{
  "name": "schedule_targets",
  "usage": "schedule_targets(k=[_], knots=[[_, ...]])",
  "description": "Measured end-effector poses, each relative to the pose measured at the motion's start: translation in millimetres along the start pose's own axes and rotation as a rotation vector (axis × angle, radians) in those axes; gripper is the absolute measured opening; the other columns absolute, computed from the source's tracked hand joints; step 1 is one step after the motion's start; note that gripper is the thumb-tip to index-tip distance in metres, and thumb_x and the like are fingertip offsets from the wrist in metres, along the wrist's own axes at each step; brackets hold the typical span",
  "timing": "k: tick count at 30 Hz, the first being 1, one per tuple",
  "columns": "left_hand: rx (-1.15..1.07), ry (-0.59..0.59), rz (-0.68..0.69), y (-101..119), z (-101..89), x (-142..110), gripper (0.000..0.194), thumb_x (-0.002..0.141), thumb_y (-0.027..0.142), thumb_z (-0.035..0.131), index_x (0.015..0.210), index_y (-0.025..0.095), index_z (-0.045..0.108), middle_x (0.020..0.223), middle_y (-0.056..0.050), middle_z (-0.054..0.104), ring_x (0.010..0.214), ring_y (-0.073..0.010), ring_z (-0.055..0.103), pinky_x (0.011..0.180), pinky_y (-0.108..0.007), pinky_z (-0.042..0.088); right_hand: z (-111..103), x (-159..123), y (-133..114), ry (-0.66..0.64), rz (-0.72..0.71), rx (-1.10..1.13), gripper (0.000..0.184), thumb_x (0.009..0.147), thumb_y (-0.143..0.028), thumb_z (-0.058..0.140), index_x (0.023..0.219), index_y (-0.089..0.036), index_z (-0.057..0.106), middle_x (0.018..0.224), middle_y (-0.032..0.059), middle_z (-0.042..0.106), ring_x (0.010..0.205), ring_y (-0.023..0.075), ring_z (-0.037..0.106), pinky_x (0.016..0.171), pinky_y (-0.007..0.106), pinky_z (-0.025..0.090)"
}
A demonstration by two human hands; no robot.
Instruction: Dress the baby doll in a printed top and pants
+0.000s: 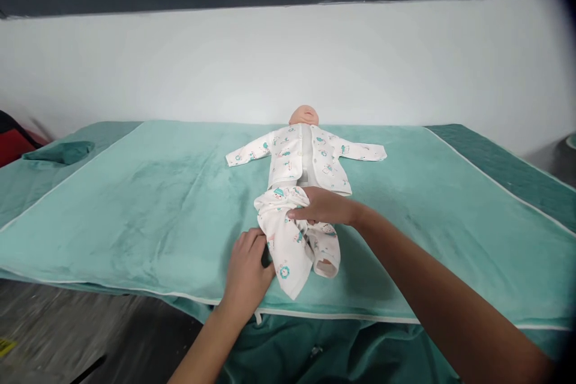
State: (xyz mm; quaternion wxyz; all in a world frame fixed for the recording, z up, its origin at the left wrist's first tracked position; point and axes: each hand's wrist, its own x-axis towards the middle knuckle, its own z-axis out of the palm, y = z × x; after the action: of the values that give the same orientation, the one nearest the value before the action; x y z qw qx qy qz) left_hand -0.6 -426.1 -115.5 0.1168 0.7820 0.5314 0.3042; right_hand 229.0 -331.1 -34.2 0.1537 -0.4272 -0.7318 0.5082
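Observation:
A baby doll (304, 114) lies on its back on a green padded cover, its head toward the wall. It wears an open white jacket (286, 153) with a small coloured print, both sleeves spread outward. Matching baby pants (288, 252) are bunched around the doll's lower body and legs. My right hand (326, 207) grips the pants near the waist, thumb on top, other fingers partly hidden by the cloth. Beside the pant leg on the left, my left hand (247, 270) has curled fingers and thumb closed on the edge of the fabric, fingertips hidden.
The green cover (157, 204) has white piping and hangs over the front edge. Behind it stands a white wall (288, 60) below a dark frame. A red and black item (15, 141) is at far left. Grey floor (67, 330) shows at lower left.

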Motion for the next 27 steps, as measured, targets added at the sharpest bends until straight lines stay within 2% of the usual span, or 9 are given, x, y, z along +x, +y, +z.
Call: schedule_targets(k=[4,6,9,12,15,19,22,24,27], knots=[[-0.111,0.020,0.016,3,0.1,15,0.014,0.090,0.022,0.049,0.085,0.021,0.062,0.088,-0.006,0.064,0.085,-0.0231,0.057,0.076,-0.034,0.044,-9,-4,4,-0.069,-0.114,0.048,0.053,0.069,-0.031,0.078,0.117,-0.020,0.061,0.108,0.0044,0.068,0.101,0.0230,0.062,0.087,0.035,0.049],[-0.187,0.018,-0.004,3,-2.7,26,0.016,0.090,0.022,0.049,0.086,0.021,0.064,0.090,-0.006,0.065,0.088,-0.0222,0.059,0.077,-0.033,0.044,-10,-5,3,-0.064,-0.120,0.044,0.055,0.065,-0.026,0.080,0.117,-0.021,0.061,0.113,0.0041,0.067,0.105,0.0237,0.061,0.089,0.035,0.048],[-0.262,0.004,-0.080,-4,-6.1,47,0.013,0.083,0.019,0.052,0.080,0.020,0.065,0.086,-0.003,0.066,0.086,-0.0207,0.060,0.075,-0.030,0.044,-7,-4,1,-0.026,-0.076,0.003,0.039,0.067,-0.024,0.074,0.104,-0.021,0.062,0.097,0.0018,0.070,0.087,0.0202,0.063,0.073,0.030,0.049],[-0.337,-0.016,-0.216,-18,-3.8,69,0.010,0.074,0.015,0.053,0.065,0.018,0.058,0.068,0.001,0.060,0.071,-0.0166,0.054,0.065,-0.026,0.039,-1,1,-2,0.031,-0.005,-0.088,0.015,0.072,-0.024,0.063,0.085,-0.021,0.059,0.069,-0.0020,0.065,0.061,0.0152,0.057,0.055,0.025,0.042],[-0.462,0.002,-0.350,-28,3.4,81,0.007,0.067,0.014,0.053,0.060,0.017,0.053,0.061,0.003,0.054,0.064,-0.0130,0.047,0.059,-0.023,0.034,3,6,-3,0.106,0.034,-0.131,0.005,0.072,-0.022,0.056,0.071,-0.020,0.052,0.052,-0.0039,0.057,0.050,0.0130,0.054,0.052,0.024,0.038],[-0.636,0.047,-0.445,-28,6.0,76,0.006,0.067,0.016,0.059,0.072,0.017,0.057,0.069,0.004,0.056,0.067,-0.0123,0.048,0.060,-0.022,0.035,7,11,-2,0.185,0.066,-0.109,0.006,0.070,-0.021,0.054,0.066,-0.020,0.050,0.047,-0.0044,0.056,0.047,0.0125,0.054,0.053,0.023,0.039],[-0.775,0.086,-0.419,-21,-0.8,60,0.012,0.080,0.030,0.062,0.084,0.018,0.060,0.079,0.002,0.059,0.075,-0.0133,0.052,0.069,-0.023,0.040,10,10,-1,0.221,0.066,-0.143,0.006,0.071,-0.021,0.053,0.066,-0.021,0.049,0.047,-0.0047,0.054,0.047,0.0126,0.053,0.054,0.024,0.038],[-0.769,0.052,-0.390,-17,-5.3,49,0.022,0.088,0.041,0.057,0.088,0.019,0.060,0.082,0.001,0.058,0.078,-0.0139,0.052,0.072,-0.024,0.041,15,9,0,0.295,0.023,-0.176,0.002,0.071,-0.022,0.054,0.071,-0.021,0.052,0.055,-0.0042,0.058,0.052,0.0133,0.054,0.056,0.025,0.036],[-0.628,-0.071,-0.318,-14,-7.7,39,0.032,0.092,0.048,0.052,0.081,0.019,0.058,0.076,0.001,0.054,0.075,-0.0143,0.049,0.070,-0.025,0.039,26,5,2,0.509,-0.062,-0.272,0.004,0.073,-0.021,0.053,0.076,-0.022,0.051,0.072,-0.0018,0.061,0.065,0.0150,0.054,0.060,0.027,0.032]])
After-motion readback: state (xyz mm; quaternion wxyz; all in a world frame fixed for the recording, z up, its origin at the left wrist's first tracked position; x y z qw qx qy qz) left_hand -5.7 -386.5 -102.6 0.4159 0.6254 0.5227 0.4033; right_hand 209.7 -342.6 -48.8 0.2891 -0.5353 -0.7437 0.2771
